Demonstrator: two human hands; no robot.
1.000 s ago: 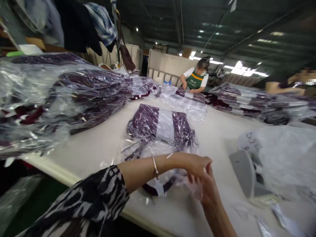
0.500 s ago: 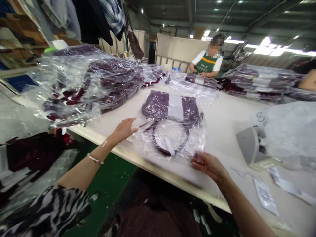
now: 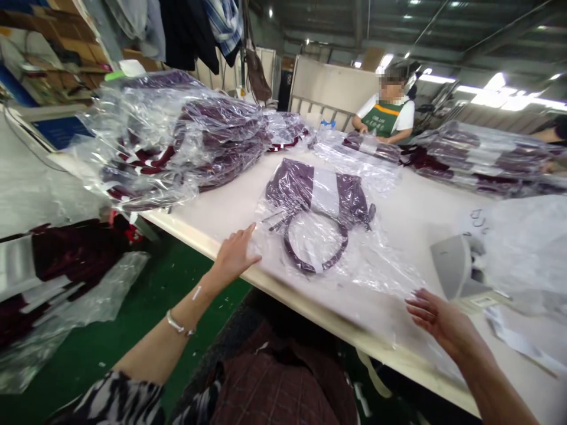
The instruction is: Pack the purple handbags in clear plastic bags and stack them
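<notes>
A dark purple handbag (image 3: 292,186) with a pale band (image 3: 325,192) around its body lies in a clear plastic bag (image 3: 367,260) on the white table. Its looped handle (image 3: 287,242) points toward me. My left hand (image 3: 234,251) is open at the table's near edge, thumb and fingers apart, just left of the plastic. Over on the right, my right hand (image 3: 434,316) is open with its fingers stretched out. Its fingertips are at the spread right end of the plastic; whether they touch it I cannot tell.
Plastic-wrapped purple goods are piled at the left (image 3: 212,130) and at the back right (image 3: 482,153). A co-worker in a green apron (image 3: 383,121) stands across the table. A grey box (image 3: 452,265) and white plastic (image 3: 527,248) lie right. Hanging clothes (image 3: 190,29) are upper left.
My right hand has moved right and its fingers have straightened; the plastic now spreads farther that way. My left hand has shifted slightly right and down in view. The camera has turned slightly left.
</notes>
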